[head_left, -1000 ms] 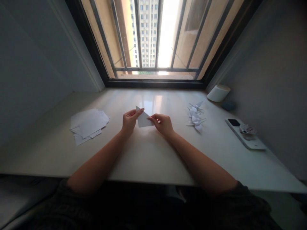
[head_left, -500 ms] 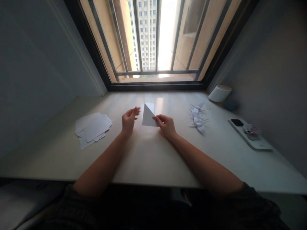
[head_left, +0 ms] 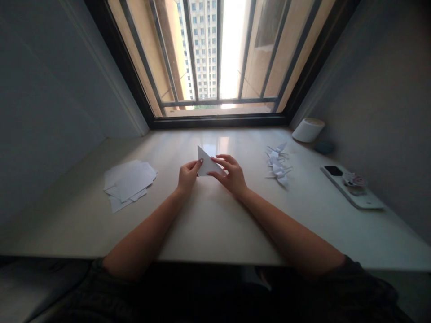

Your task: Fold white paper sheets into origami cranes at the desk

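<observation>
Head view, looking down past our own forearms: our left hand (head_left: 188, 176) and right hand (head_left: 232, 176) meet above a pale, glossy stone desktop (head_left: 202, 224), and a folded white paper triangle (head_left: 206, 162) sits between them. Our left hand is closed narrowly, its thumb and fingers pinching the triangle's lower left side. Our right hand grips the triangle's right tip, with its fingers (head_left: 222, 158) a little more spread and curving over the paper (the triangle's sharpest point aims up and away from us). Left of our hands lies a loose stack of white paper sheets (head_left: 129, 181), and to the right, a small cluster of folded white paper cranes (head_left: 278, 163). Farther right are a flat white phone (head_left: 350, 190) with a black camera block, a small blue-grey lump (head_left: 323, 147), and a white cylindrical container (head_left: 308, 130). Beyond them all, a dark-framed, barred window (head_left: 218, 121) looks out on a tall pale apartment block (head_left: 202, 45).
</observation>
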Demonstrator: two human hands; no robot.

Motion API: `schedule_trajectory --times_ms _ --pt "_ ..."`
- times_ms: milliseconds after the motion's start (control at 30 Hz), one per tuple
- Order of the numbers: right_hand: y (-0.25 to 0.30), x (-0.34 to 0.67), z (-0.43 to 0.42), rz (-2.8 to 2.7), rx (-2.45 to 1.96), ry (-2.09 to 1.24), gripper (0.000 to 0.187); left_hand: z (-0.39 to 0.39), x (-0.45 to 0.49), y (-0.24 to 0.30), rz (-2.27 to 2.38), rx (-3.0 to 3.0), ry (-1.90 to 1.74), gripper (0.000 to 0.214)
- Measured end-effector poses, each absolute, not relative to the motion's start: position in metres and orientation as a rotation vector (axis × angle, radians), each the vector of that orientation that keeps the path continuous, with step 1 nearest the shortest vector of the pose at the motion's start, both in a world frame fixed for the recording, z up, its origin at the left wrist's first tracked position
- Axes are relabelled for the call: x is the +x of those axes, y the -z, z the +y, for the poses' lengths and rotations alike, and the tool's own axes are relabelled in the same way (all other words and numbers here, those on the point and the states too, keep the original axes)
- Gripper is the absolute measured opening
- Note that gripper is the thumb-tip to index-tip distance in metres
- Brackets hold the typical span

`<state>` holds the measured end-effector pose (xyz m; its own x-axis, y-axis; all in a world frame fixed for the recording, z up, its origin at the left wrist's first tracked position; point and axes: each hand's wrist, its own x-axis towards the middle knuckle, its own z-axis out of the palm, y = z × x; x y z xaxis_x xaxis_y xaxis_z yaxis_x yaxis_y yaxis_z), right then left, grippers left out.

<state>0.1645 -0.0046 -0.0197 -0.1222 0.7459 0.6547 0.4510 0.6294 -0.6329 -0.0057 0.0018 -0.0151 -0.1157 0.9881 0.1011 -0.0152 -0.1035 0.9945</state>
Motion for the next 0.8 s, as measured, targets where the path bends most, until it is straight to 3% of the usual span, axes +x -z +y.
schedule_trajectory --times_ms 133,367,800 --pt "0.020 0.164 -0.007 -1.894 -0.962 -0.193 0.057 0.003 -0.007 0.016 1.269 1.205 -1.386 0.039" --pt "0.021 0.162 -0.006 -1.880 -0.978 -0.243 0.016 0.004 -0.007 0.014 1.280 1.216 -1.354 0.044" --pt "0.013 0.162 -0.010 -1.745 -1.022 -0.397 0.015 -0.005 0.000 0.006 1.110 1.248 -1.208 0.057"
